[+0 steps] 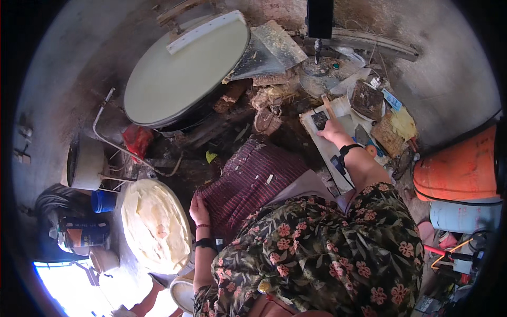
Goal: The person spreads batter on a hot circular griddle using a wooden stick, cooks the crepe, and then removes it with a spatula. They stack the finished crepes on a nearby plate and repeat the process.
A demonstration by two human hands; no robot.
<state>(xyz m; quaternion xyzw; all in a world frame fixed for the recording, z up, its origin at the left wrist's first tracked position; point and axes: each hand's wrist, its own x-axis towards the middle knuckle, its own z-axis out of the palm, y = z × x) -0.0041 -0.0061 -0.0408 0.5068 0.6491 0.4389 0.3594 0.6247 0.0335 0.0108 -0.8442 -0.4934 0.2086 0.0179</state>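
Note:
My left hand [199, 212] grips the edge of a dark red striped cloth [253, 170], which lies over my lap with a few pale scraps on it. To the right, my right hand [332, 130] reaches over a worn pale board [321, 146] and touches the area between a small dark square block [319, 119] and a wooden stick or handle [328, 106]. Whether its fingers hold either one is unclear. Ahead on the left is a large round pan [186, 75] filled with pale, smooth liquid or film. A white bar [208, 31] rests across its far rim.
Pale thin sheets [156, 226] are heaped on a round tray at left. A bent metal pipe [130, 152] stands between tray and pan. An orange bucket [455, 164] is at right. Another person's arm [148, 297] shows at lower left. A dirty brown block [367, 100] sits beyond the board.

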